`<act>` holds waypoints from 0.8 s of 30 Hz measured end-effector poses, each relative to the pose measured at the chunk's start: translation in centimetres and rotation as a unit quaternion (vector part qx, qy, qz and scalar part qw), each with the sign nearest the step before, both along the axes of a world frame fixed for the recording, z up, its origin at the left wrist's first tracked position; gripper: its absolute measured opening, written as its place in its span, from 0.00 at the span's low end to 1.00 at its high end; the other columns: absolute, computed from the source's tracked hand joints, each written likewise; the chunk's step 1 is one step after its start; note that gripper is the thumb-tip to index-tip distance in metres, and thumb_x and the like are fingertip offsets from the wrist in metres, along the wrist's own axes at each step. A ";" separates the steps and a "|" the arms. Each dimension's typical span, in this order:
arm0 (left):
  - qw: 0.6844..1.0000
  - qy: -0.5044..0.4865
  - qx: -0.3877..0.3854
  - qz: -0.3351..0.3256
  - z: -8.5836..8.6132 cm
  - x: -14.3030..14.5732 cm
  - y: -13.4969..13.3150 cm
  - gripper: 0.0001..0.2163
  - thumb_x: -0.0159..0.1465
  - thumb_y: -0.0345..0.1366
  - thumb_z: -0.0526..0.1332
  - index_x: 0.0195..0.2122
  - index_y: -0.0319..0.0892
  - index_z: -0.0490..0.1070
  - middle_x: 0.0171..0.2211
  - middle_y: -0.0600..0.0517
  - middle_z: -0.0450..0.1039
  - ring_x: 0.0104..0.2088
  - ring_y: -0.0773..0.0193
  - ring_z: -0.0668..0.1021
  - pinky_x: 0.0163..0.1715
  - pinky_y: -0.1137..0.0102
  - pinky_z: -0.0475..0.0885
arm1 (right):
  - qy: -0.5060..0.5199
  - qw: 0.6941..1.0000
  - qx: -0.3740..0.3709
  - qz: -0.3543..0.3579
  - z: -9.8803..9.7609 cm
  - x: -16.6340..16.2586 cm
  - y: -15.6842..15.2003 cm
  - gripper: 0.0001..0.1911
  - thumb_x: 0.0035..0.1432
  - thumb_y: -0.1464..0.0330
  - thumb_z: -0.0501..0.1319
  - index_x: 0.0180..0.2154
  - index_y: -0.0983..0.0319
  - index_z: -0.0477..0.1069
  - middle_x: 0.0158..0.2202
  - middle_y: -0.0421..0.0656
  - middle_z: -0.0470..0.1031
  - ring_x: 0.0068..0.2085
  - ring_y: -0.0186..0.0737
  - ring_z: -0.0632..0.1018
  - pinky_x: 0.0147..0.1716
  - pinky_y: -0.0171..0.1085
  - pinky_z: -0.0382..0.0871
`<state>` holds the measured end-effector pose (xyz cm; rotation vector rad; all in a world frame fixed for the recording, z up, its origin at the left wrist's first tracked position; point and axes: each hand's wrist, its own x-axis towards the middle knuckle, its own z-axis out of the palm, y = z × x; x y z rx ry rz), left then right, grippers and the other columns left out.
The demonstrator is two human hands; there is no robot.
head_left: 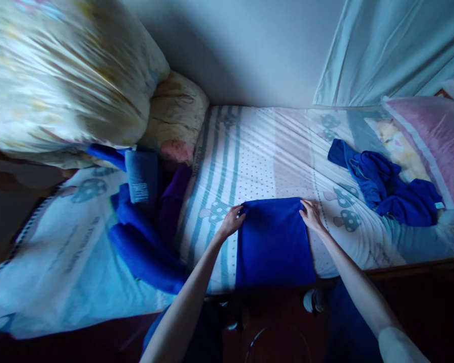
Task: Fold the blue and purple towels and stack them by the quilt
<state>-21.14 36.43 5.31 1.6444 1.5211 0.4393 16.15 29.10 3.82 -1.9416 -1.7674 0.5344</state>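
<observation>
A blue folded garment [274, 242] lies flat on the bed in front of me, shaped into a near rectangle, its near end at the bed's front edge. My left hand [232, 221] grips its far left corner between thumb and fingers. At the far right corner, my right hand [311, 215] pinches the cloth in the same way. The fabric between both hands looks smooth. What kind of garment it is does not show.
Crumpled blue clothing [386, 181] lies to the right beside a pink pillow [431, 136]. On the left are more blue clothes [139, 242], a purple cloth [174, 196] and a blue-grey folded item [142, 176]. A big stuffed bundle [71, 75] stands behind them.
</observation>
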 end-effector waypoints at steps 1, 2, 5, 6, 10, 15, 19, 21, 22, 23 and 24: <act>1.000 0.007 0.005 -0.003 0.0 0.0 0.0 0.20 0.59 0.39 0.63 0.53 0.40 0.76 0.56 0.42 0.74 0.47 0.54 0.80 0.53 0.57 0.75 | -0.001 1.000 0.001 0.001 0.1 0.0 0.1 0.25 0.61 0.66 0.56 0.60 0.59 0.71 0.58 0.51 0.73 0.57 0.52 0.73 0.59 0.52 0.64; 1.000 0.015 0.010 -0.006 0.0 0.1 0.1 0.20 0.59 0.38 0.62 0.53 0.41 0.76 0.57 0.42 0.74 0.48 0.54 0.79 0.54 0.57 0.75 | -0.003 1.000 0.000 0.001 0.1 0.0 0.1 0.26 0.61 0.67 0.56 0.60 0.60 0.70 0.58 0.51 0.73 0.57 0.52 0.72 0.60 0.53 0.63; 0.999 0.040 0.027 -0.009 0.2 0.5 0.2 0.22 0.60 0.38 0.62 0.56 0.40 0.74 0.59 0.40 0.71 0.53 0.52 0.77 0.57 0.57 0.73 | -0.016 1.000 -0.005 -0.007 0.3 0.0 0.3 0.26 0.61 0.67 0.56 0.61 0.61 0.69 0.60 0.52 0.72 0.59 0.53 0.71 0.61 0.54 0.62; 0.998 0.049 0.032 -0.012 0.3 0.6 0.2 0.22 0.61 0.38 0.62 0.57 0.39 0.73 0.60 0.39 0.70 0.55 0.51 0.76 0.58 0.57 0.72 | -0.019 1.000 -0.005 -0.010 0.3 0.0 0.4 0.27 0.61 0.67 0.56 0.62 0.60 0.68 0.60 0.52 0.71 0.60 0.54 0.71 0.62 0.55 0.61; 0.994 0.088 0.050 -0.029 0.7 1.2 0.2 0.23 0.62 0.38 0.60 0.58 0.37 0.71 0.61 0.37 0.69 0.61 0.47 0.72 0.62 0.55 0.67 | -0.027 0.999 -0.015 -0.009 0.2 0.0 0.6 0.28 0.62 0.68 0.56 0.63 0.58 0.67 0.61 0.51 0.70 0.61 0.53 0.70 0.63 0.55 0.60; 0.990 0.116 0.056 -0.063 1.0 1.3 0.2 0.18 0.62 0.39 0.60 0.53 0.41 0.75 0.58 0.40 0.73 0.61 0.47 0.72 0.65 0.52 0.62 | -0.002 0.999 -0.032 -0.016 0.1 -0.2 1.0 0.23 0.61 0.67 0.58 0.57 0.57 0.74 0.59 0.50 0.73 0.59 0.52 0.72 0.63 0.55 0.61; 0.994 0.088 0.019 -0.058 1.4 1.1 0.7 0.13 0.60 0.40 0.63 0.43 0.43 0.80 0.59 0.41 0.73 0.62 0.44 0.71 0.64 0.51 0.63 | 0.094 0.994 -0.037 -0.038 0.7 -0.4 1.4 0.18 0.60 0.67 0.59 0.49 0.58 0.80 0.52 0.48 0.79 0.53 0.48 0.77 0.57 0.50 0.69; 0.998 0.040 -0.023 -0.045 1.6 1.0 1.0 0.14 0.57 0.43 0.65 0.40 0.43 0.82 0.56 0.41 0.75 0.59 0.42 0.74 0.61 0.51 0.66 | 0.147 0.986 -0.061 -0.050 1.1 -0.4 1.5 0.18 0.59 0.66 0.59 0.49 0.58 0.80 0.48 0.46 0.81 0.46 0.45 0.79 0.51 0.46 0.73; 0.998 0.008 -0.043 -0.035 1.7 1.0 1.1 0.15 0.55 0.45 0.66 0.39 0.43 0.82 0.55 0.42 0.76 0.58 0.42 0.75 0.59 0.52 0.68 | 0.170 0.981 -0.074 -0.054 1.3 -0.3 1.5 0.18 0.59 0.65 0.59 0.49 0.57 0.80 0.46 0.44 0.82 0.43 0.44 0.80 0.48 0.44 0.75; 0.998 -0.027 -0.061 -0.024 1.9 0.9 1.2 0.16 0.53 0.47 0.67 0.38 0.43 0.83 0.54 0.42 0.78 0.57 0.42 0.76 0.57 0.53 0.70 | 0.189 0.977 -0.084 -0.055 1.5 -0.3 1.4 0.18 0.59 0.64 0.59 0.49 0.57 0.80 0.45 0.43 0.83 0.40 0.42 0.80 0.45 0.42 0.76; 0.995 -0.060 -0.078 -0.010 2.1 0.9 1.2 0.18 0.51 0.50 0.68 0.37 0.43 0.83 0.51 0.43 0.79 0.55 0.42 0.77 0.55 0.54 0.71 | 0.206 0.973 -0.090 -0.055 1.8 -0.2 1.3 0.18 0.60 0.64 0.60 0.49 0.57 0.80 0.43 0.42 0.83 0.38 0.41 0.80 0.42 0.41 0.76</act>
